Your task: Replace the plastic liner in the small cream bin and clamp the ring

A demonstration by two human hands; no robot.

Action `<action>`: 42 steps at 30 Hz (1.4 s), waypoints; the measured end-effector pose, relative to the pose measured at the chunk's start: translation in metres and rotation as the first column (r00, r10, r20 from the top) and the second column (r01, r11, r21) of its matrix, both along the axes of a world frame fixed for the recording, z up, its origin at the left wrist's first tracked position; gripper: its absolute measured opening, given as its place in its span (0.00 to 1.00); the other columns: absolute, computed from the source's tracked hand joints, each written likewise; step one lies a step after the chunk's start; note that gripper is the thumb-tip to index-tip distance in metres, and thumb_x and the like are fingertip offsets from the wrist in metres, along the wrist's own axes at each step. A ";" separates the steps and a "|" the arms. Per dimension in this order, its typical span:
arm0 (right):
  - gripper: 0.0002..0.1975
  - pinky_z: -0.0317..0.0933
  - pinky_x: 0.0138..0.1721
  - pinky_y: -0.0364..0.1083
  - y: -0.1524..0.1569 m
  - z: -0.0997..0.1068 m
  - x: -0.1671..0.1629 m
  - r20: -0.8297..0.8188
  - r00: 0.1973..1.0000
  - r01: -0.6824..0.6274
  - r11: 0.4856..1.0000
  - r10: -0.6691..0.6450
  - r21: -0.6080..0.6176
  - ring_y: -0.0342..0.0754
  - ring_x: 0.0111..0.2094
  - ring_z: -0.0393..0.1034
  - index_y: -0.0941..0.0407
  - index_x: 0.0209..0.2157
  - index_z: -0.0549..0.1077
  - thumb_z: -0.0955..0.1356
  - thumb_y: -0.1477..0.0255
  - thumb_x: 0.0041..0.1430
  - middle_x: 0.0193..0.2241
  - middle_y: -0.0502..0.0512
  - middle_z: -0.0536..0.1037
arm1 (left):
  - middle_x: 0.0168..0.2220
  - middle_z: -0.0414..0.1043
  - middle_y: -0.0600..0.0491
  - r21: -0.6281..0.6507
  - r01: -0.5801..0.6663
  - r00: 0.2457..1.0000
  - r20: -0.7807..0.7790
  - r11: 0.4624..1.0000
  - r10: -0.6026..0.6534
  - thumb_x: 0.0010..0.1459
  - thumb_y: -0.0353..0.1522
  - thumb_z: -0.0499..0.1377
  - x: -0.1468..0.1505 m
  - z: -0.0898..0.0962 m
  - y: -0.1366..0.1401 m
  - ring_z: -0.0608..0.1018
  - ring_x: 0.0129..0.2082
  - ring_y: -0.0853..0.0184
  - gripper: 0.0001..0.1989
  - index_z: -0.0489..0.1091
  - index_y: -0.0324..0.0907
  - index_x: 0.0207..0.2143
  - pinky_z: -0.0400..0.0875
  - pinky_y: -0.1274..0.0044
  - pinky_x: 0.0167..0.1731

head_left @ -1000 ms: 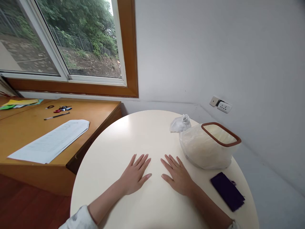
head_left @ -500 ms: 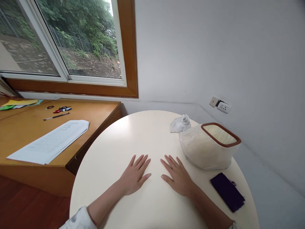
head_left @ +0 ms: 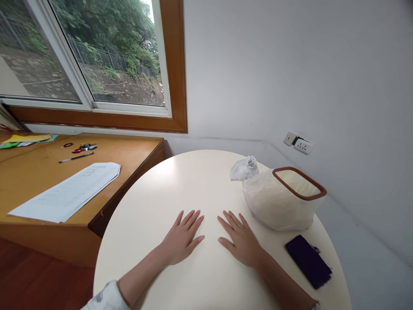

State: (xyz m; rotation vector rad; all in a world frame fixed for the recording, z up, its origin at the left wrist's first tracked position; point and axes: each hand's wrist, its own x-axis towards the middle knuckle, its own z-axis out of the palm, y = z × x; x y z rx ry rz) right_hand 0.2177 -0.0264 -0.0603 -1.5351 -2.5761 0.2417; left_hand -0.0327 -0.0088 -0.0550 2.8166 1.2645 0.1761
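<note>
My left hand (head_left: 182,239) lies flat on the round white table (head_left: 193,181), fingers spread, holding nothing. Opposite it, my right hand (head_left: 240,241) also rests palm down with its fingers apart and nothing in them. To the right of that hand stands a bin (head_left: 300,196) with a brown rim, wrapped in a whitish plastic bag (head_left: 274,206). A folded dark purple cloth (head_left: 308,260) lies in front of the bin, near the table's right edge. Behind the bin sits a small knotted white plastic bag (head_left: 244,168), its contents hidden.
On the left, a wooden desk (head_left: 142,146) bears white papers (head_left: 69,189), a pen (head_left: 76,157), scissors (head_left: 77,150) and coloured sheets (head_left: 29,138). A wall with a socket (head_left: 303,146) borders the table at the back and right. A window (head_left: 109,56) is at upper left.
</note>
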 end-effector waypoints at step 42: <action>0.16 0.48 0.49 0.59 0.024 0.051 0.114 -0.503 0.642 0.728 0.253 -0.579 0.637 0.61 0.56 0.51 0.57 0.43 0.69 0.60 0.64 0.57 0.55 0.66 0.58 | 0.63 0.37 0.53 -0.036 -0.001 1.000 -0.014 0.999 0.001 0.63 0.42 0.38 -0.002 -0.002 0.002 0.46 0.62 0.60 0.27 0.30 0.49 0.61 0.45 0.58 0.58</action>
